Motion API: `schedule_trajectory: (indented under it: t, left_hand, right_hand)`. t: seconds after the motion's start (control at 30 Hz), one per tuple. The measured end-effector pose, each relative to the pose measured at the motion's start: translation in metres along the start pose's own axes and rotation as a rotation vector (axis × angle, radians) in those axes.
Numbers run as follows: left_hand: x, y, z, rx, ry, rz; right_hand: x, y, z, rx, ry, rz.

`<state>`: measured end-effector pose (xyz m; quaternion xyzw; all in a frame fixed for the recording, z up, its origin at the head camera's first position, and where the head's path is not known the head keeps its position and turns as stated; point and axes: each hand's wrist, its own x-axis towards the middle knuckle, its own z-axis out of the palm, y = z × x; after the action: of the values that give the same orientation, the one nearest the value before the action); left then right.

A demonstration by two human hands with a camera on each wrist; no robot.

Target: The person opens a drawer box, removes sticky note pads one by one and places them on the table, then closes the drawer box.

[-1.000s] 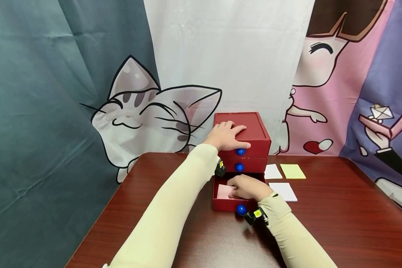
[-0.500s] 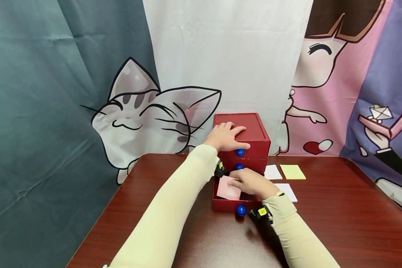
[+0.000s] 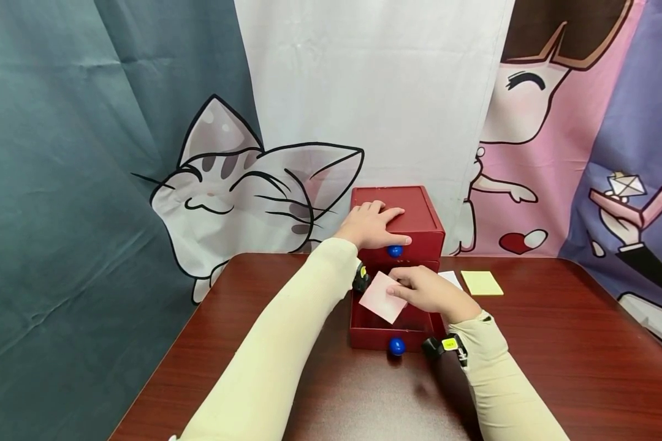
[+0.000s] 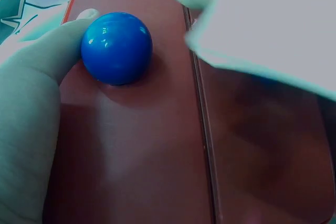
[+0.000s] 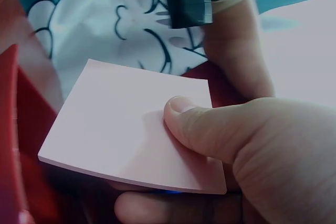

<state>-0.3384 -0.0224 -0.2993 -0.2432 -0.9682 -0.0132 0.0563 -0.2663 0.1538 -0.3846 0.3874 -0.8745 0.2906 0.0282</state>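
Observation:
A red chest of drawers [image 3: 427,245] with blue knobs stands on the table, its bottom drawer [image 3: 372,337] pulled out. My left hand [image 3: 372,225] rests on the chest's top with fingers spread; its thumb lies along the front, beside the top knob [image 4: 116,48] in the left wrist view. Over the pulled-out drawer, my right hand [image 3: 427,293] pinches a pink sticky note pad [image 3: 383,298]. In the right wrist view the thumb [image 5: 194,124] presses on the pad's face, with fingers beneath it. The pad is tilted and hides part of the middle drawer.
To the right of the chest, a yellow sticky note pad [image 3: 482,283] lies on the brown table [image 3: 557,343]. A white pad [image 3: 451,279] shows partly behind my right hand. A curtain with cartoon figures [image 3: 364,92] hangs behind the table.
My right hand has lifted the pink pad up from inside the bottom drawer, moving slightly right and turning the pad. The left hand has stayed on the chest.

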Motion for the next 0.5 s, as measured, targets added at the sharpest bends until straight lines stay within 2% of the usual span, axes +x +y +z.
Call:
schedule_trajectory:
  t: [0.13, 0.5]
  left_hand:
    - [0.000, 0.000, 0.001, 0.005, -0.004, -0.006]
    - [0.000, 0.000, 0.001, -0.007, -0.008, -0.006]
  right_hand:
    - [-0.007, 0.003, -0.011, 0.051, 0.041, 0.018]
    - [-0.028, 0.015, -0.038, 0.275, 0.082, 0.243]
